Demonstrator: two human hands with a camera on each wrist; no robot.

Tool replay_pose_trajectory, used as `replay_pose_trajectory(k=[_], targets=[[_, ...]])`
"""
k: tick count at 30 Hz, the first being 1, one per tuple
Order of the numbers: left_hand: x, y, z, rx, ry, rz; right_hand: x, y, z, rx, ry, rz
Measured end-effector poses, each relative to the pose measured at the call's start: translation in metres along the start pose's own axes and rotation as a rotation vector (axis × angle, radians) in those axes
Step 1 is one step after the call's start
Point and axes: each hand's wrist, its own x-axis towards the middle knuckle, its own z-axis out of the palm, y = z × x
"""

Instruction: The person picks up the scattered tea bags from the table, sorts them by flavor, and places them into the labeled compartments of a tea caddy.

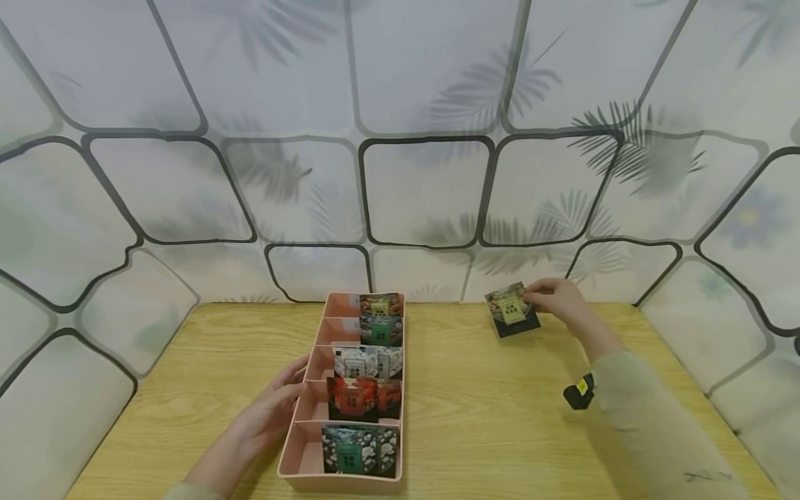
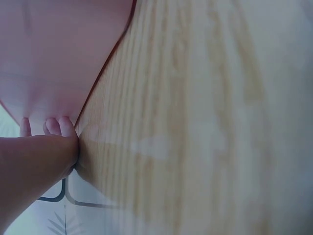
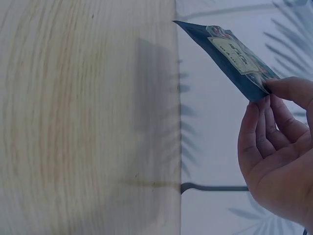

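A pink organizer box (image 1: 340, 480) with several compartments in a row stands on the table, holding upright printed sachets. Green-and-black sachets (image 1: 359, 450) fill the nearest compartment, red ones (image 1: 353, 399) the one behind it, and white ones (image 1: 359, 362) the middle. Farther back are a green sachet (image 1: 381, 331) and a yellow-labelled one (image 1: 379, 305). My left hand (image 1: 269, 413) rests against the box's left wall, its fingertips touching the pink side (image 2: 58, 58) in the left wrist view. Right of the box, my right hand (image 1: 556, 300) pinches a dark yellow-labelled sachet (image 1: 512, 310) by its edge, above the table's far side.
The wood-grain table (image 1: 475, 417) ends at a patterned fabric wall (image 1: 425, 194) behind and at both sides. A small black object with a yellow mark (image 1: 578, 392) shows at the right sleeve (image 1: 650, 417). The sachet's shadow falls on the table in the right wrist view.
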Motion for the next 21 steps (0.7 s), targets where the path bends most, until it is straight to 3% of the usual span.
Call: replay_pose_trajectory(k=[21], targets=[[-0.002,-0.003,0.000,-0.038,-0.025,0.061,0.010,-0.060,0.052,0.170,-0.031,-0.048]])
